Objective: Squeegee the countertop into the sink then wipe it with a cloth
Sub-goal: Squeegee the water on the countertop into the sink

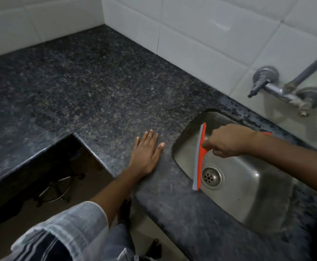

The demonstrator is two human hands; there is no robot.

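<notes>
A dark speckled granite countertop (101, 87) wraps an L-shaped corner. Set into it at the right is a steel sink (248, 189) with a round drain (211, 176). My right hand (229, 141) is shut on the handle of an orange squeegee (199, 157) with a grey rubber blade. The squeegee hangs over the sink's left side, blade running front to back just above the drain. My left hand (146, 155) lies flat, fingers spread, on the counter just left of the sink. No cloth is in view.
White wall tiles (201, 31) back the counter. A metal wall tap (285, 87) with a lever and spout sits above the sink at the right. Below the counter's inner corner a dark gap shows a metal ring stand (58, 187) on the floor.
</notes>
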